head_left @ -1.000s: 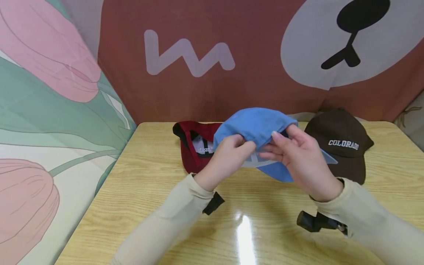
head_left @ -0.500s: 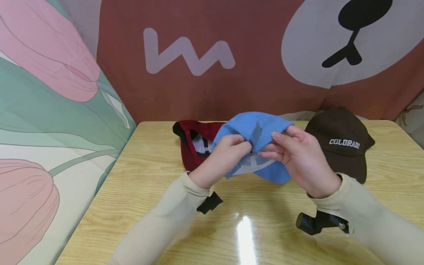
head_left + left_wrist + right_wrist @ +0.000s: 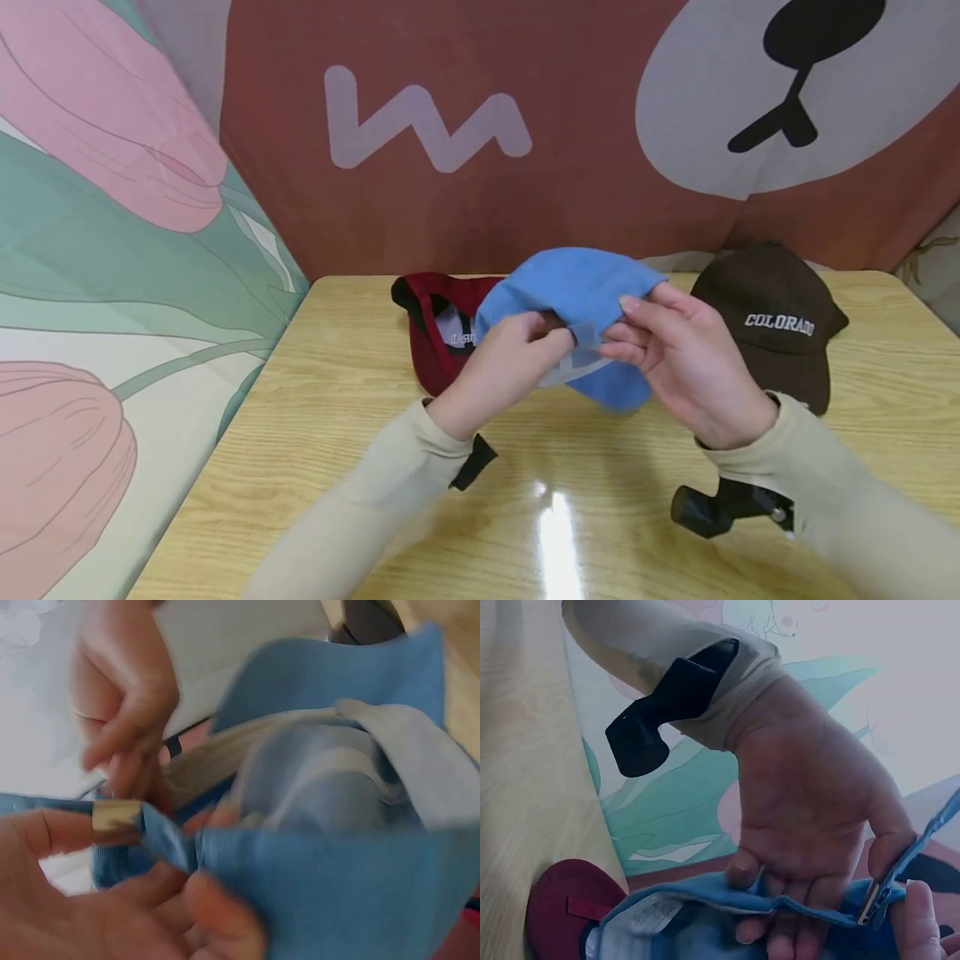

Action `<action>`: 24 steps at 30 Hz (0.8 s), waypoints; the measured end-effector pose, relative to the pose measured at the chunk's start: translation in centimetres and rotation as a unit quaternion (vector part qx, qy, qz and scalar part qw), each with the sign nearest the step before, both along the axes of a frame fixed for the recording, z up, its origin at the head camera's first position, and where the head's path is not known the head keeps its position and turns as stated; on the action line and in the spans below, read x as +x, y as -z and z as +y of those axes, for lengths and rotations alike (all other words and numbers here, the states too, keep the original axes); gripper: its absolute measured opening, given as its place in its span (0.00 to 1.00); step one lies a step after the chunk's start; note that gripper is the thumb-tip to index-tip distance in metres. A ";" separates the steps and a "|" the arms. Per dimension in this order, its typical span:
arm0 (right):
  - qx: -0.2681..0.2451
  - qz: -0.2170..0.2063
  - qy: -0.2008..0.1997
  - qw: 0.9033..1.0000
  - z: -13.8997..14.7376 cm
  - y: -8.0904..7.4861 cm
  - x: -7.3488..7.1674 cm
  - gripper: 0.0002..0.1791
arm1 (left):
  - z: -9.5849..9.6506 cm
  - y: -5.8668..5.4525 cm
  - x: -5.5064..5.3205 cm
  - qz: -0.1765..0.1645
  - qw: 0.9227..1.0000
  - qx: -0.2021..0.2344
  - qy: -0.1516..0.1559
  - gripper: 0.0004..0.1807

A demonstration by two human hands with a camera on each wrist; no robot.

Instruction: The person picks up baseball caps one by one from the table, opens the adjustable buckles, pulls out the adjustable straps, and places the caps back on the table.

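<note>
A blue baseball cap (image 3: 566, 279) is held up over the table between both hands, its pale inner band facing down toward me. My left hand (image 3: 517, 358) pinches the cap's back strap with curled fingers. My right hand (image 3: 678, 362) grips the cap's edge on the right between thumb and fingers. In the left wrist view, a brass-coloured buckle (image 3: 118, 822) sits on the strap beside the left hand's fingers (image 3: 225, 915). The right wrist view shows the buckle (image 3: 868, 901) edge-on, between the two hands' fingertips. Part of the strap is hidden by the fingers.
Behind the left hand, a dark red cap (image 3: 427, 350) lies with its inside showing. A brown cap (image 3: 772, 312) lettered COLORADO stands at the back right. All are on a wooden table (image 3: 337, 400), against a printed cloth backdrop (image 3: 450, 208).
The loose strap end stood up against the blue cap half a second ago and now lies lower, by the left fingers. The cap has tilted slightly; both hands keep their hold.
</note>
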State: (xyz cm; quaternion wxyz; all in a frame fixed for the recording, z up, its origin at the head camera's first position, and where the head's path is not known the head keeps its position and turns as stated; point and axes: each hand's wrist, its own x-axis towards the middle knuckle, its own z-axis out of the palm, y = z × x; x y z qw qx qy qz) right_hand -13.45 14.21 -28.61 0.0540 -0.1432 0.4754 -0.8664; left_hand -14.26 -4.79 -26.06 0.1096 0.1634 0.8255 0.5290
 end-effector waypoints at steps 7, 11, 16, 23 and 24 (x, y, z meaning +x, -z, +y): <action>0.001 -0.004 -0.006 1.000 0.0 -0.3 0.2 0.14 | 0.2 0.0 0.2 -0.006 1.000 0.010 -0.018 0.13; -0.019 -0.027 -0.026 0.999 0.0 -0.1 0.1 0.16 | 0.3 0.2 0.2 -0.001 0.999 0.033 -0.014 0.13; -0.031 -0.047 -0.043 0.998 0.0 0.3 -0.3 0.14 | 0.0 0.7 0.0 -0.002 0.996 0.081 0.025 0.16; -0.045 -0.069 -0.048 0.995 0.3 0.5 -0.6 0.09 | -0.4 1.3 0.0 0.028 0.996 0.084 0.029 0.14; -0.050 -0.072 -0.045 0.995 0.4 0.4 -0.6 0.08 | -0.4 1.3 0.1 0.054 0.996 0.069 0.020 0.13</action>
